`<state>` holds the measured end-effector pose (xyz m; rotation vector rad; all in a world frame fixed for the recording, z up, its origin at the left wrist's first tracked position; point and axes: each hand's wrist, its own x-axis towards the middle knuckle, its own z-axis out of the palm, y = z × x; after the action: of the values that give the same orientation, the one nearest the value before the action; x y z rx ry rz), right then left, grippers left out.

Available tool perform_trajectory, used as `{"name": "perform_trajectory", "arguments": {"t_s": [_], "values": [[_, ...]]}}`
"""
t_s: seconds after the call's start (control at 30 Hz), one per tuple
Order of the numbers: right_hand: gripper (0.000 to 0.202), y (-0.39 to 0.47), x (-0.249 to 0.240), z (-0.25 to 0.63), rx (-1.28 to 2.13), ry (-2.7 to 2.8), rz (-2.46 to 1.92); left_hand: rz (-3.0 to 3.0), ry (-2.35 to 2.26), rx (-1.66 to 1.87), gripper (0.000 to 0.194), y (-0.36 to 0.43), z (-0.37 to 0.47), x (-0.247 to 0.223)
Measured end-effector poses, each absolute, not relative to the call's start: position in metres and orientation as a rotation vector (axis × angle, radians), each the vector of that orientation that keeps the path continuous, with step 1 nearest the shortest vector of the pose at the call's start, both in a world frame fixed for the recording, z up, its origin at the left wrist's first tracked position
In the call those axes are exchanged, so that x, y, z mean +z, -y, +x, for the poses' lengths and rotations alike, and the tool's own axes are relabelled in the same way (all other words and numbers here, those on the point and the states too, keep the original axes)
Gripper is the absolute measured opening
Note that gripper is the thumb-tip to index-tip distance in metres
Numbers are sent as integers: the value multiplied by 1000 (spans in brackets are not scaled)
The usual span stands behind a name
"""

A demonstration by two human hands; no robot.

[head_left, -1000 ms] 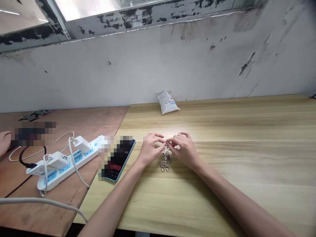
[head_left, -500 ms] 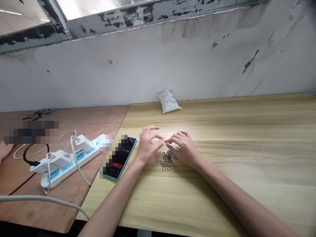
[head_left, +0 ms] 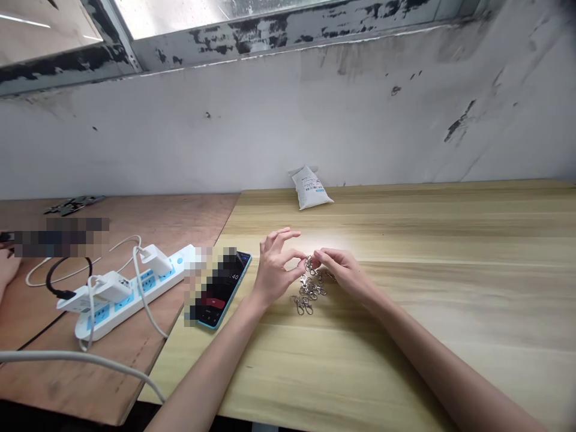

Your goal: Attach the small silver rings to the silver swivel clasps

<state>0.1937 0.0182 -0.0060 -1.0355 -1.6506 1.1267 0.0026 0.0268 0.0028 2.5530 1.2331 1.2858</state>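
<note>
Thumb and forefinger of my left hand (head_left: 275, 267) pinch a small silver lobster clasp (head_left: 309, 264) from the left, while the other fingers fan upward. From the right, my right hand (head_left: 339, 267) pinches at the same piece with thumb and index finger, the rest curled under. Just below both hands lies a loose pile of silver lobster clasps (head_left: 310, 290) on the wooden table (head_left: 405, 336). A couple of clasps sit slightly apart at the pile's near edge. Fine details between my fingertips are too small to make out.
A phone (head_left: 225, 288) in a blue case lies left of my left hand. Farther left, a white power strip (head_left: 148, 285) with chargers and cables rests on a brown table (head_left: 198, 222). A white packet (head_left: 311, 189) stands near the wall. Another person's hand (head_left: 8, 264) shows at far left.
My right hand has turned, its index finger now pressing near the thumb, and more of the clasp shows between my hands. The camera view has shifted slightly.
</note>
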Motion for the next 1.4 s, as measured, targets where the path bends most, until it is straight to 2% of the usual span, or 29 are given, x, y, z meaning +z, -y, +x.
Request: {"name": "perform_trajectory", "arguments": {"t_s": [0.2, 0.4, 0.7, 1.0, 1.17, 1.4], "values": [[36, -15, -6, 191, 1352, 1666, -901, 2509, -1219, 1319, 8, -25, 3, 4], [32, -16, -7, 193, 1428, 1556, -870, 2477, -1190, 1347, 9, -24, 5, 7], [38, -9, 3, 191, 1493, 1601, -849, 2494, -1188, 1319, 8, -22, 6, 7], [30, -16, -4, 197, 1251, 1588, -934, 2586, -1341, 1176, 7, -25, 2, 7], [30, -16, -1, 200, 1118, 1655, -1019, 2594, -1329, 1245, 5, -26, -1, 9], [37, -12, -2, 189, 1257, 1714, -948, 2528, -1262, 1329, 7, -23, 2, 8]]}}
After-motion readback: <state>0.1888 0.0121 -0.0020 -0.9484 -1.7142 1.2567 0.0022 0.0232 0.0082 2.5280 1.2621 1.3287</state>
